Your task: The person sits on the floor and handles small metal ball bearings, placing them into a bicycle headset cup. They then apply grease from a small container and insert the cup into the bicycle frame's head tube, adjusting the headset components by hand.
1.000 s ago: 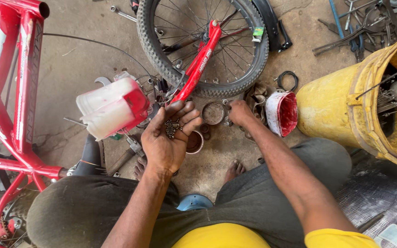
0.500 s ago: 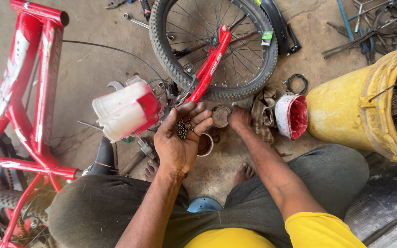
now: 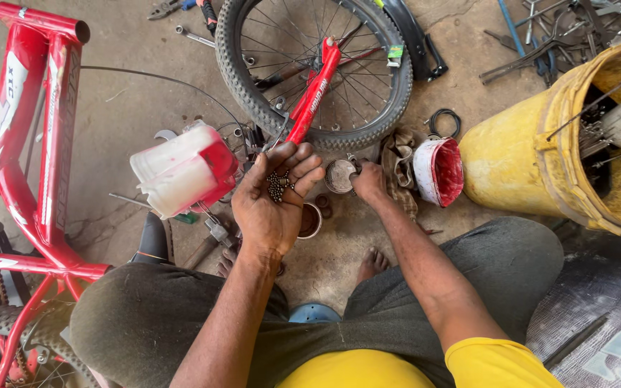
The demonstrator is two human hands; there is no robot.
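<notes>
The left hand (image 3: 273, 208) has no closed grip: it lies palm up, cupping loose steel bearing balls (image 3: 277, 185), while the right hand (image 3: 369, 179) pinches a small round metal bearing cup (image 3: 340, 175) on the concrete floor (image 3: 138, 100), just below the bicycle wheel (image 3: 310, 72). It looks like a bearing-packing stage, and any move here calls for a level palm.

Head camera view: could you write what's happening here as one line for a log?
left hand: palm up, cupping small steel balls | right hand: on round metal part on floor | nearby: bicycle wheel, yellow bucket
</notes>
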